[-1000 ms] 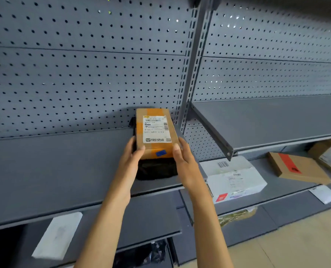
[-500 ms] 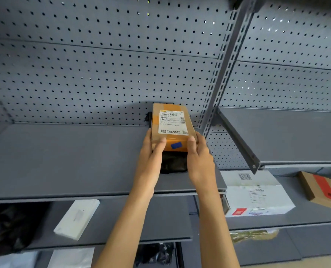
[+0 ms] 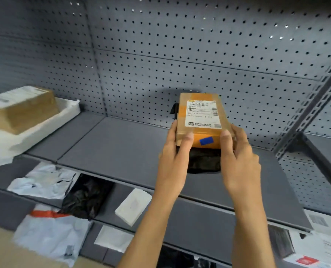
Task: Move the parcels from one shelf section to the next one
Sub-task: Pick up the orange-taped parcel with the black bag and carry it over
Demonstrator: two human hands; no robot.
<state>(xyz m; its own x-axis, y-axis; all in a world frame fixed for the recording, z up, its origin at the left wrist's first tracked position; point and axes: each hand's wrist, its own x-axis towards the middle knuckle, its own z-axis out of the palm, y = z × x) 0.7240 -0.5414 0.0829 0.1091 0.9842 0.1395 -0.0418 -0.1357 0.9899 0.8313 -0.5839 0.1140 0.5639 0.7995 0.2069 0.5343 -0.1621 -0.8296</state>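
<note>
Cardboard parcel (image 3: 200, 118), white label, blue sticker, orange tape, clamped between left hand (image 3: 172, 161) and right hand (image 3: 240, 161).

The head camera looks forward and slightly down, close to the grey shelf (image 3: 122, 151) and pegboard back (image 3: 180, 45).

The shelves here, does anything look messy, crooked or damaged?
Mostly tidy up top: both hands hold the cardboard box stacked on a black bag. On the lower shelf, crumpled white mailers and a black bag lie heaped unevenly, and a white packet sits askew.
</note>
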